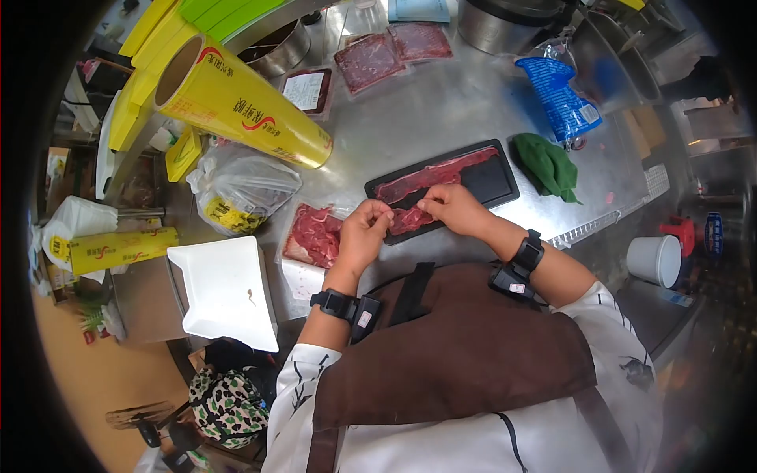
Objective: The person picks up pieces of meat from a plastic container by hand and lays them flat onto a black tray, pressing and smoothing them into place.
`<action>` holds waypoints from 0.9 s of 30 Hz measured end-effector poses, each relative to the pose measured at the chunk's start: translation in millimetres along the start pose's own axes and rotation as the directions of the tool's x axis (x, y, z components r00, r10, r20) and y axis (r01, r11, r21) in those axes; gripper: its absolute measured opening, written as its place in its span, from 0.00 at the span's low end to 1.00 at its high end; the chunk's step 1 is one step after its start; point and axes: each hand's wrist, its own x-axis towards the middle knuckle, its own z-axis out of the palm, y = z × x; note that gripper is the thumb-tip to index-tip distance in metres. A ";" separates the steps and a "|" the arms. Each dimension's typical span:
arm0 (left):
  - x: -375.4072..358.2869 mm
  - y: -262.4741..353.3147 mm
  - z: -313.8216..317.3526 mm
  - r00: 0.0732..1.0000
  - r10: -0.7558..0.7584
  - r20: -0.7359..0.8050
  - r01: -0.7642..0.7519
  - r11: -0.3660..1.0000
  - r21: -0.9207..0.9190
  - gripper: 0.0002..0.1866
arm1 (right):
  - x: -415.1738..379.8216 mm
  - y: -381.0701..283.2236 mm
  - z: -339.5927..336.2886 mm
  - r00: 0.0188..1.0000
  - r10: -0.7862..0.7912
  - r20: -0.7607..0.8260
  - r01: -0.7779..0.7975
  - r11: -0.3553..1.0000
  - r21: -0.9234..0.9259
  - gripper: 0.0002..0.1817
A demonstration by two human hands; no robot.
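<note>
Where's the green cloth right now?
In the head view, the green cloth lies on the steel counter on the person's right, beside the right end of the black tray and just below the blue packet in the picture.

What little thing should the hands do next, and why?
Probably lay the meat slice flat in the black tray: the left hand and right hand seem to pinch it over the near side, and another slice already lies spread along the far side.
</note>
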 end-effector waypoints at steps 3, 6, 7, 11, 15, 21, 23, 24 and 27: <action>0.6 9.6 4.0 0.970 0.230 -0.082 -0.204 0.949 0.240 0.10 | 2.5 -10.5 -0.5 0.994 -0.036 0.103 0.026 0.995 0.093 0.11; -1.4 29.0 7.6 0.984 0.175 0.029 -0.164 0.962 -0.219 0.11 | 0.2 -35.8 -7.5 0.979 -0.067 0.190 0.021 0.972 0.234 0.09; -0.2 28.3 5.5 0.988 0.138 0.067 -0.119 0.966 -0.229 0.11 | 0.6 -41.7 -8.9 0.974 -0.079 0.212 0.017 0.961 0.277 0.09; 7.4 20.2 -3.7 0.978 0.084 0.193 -0.039 0.973 -0.226 0.11 | 7.5 -41.9 -10.2 0.970 -0.073 0.232 -0.013 0.938 0.347 0.09; 13.0 12.5 -6.5 0.975 0.059 0.213 0.006 0.956 -0.292 0.11 | 7.1 -39.5 -14.6 0.970 -0.002 0.241 -0.091 0.923 0.375 0.09; 18.0 18.0 -16.9 0.901 -0.095 0.423 0.358 0.716 -0.600 0.14 | 1.0 -43.5 -20.1 0.936 0.044 0.349 -0.218 0.851 0.477 0.10; 17.7 24.3 -11.9 0.901 -0.123 0.417 0.351 0.771 -0.532 0.14 | -0.1 -46.0 -20.8 0.926 0.033 0.377 -0.238 0.825 0.513 0.10; 17.3 27.3 -10.1 0.901 -0.136 0.412 0.347 0.796 -0.497 0.14 | -1.4 -49.9 -21.9 0.922 0.026 0.386 -0.242 0.817 0.524 0.10; 18.4 23.2 -10.1 0.897 -0.014 0.443 0.325 0.701 -0.635 0.14 | -2.8 -56.9 -26.4 0.918 0.008 0.396 -0.244 0.798 0.551 0.10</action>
